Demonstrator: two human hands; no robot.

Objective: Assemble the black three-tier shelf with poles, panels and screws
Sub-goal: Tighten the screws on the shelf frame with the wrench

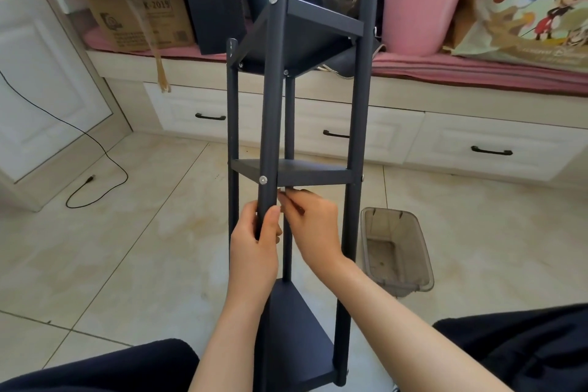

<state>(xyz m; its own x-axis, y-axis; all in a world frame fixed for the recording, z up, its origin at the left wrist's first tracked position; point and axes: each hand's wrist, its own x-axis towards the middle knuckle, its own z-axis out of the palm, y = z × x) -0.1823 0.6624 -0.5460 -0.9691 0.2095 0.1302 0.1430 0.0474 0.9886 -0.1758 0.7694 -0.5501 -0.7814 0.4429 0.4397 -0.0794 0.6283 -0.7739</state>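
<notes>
Pale tiled floor (127,232) fills the lower frame, my dark-clad knees at the bottom corners. Between them stands the black shelf (296,169), running from the bottom centre to the top centre. Nearest is the lowest panel (296,328); my left hand (254,245) is closed round the front pole (270,105) just above it, below a silver screw (262,180). My right hand (315,226), just beside, pinches something small under the middle panel (305,170); I cannot tell what. Judgement: the frame is light and rigid, smooth-coated so likely slippery; a pole near a joint is the soundest hold. Beyond, the top panel (318,29) sits before the white drawers (477,149) and a pink bucket (423,0).
</notes>
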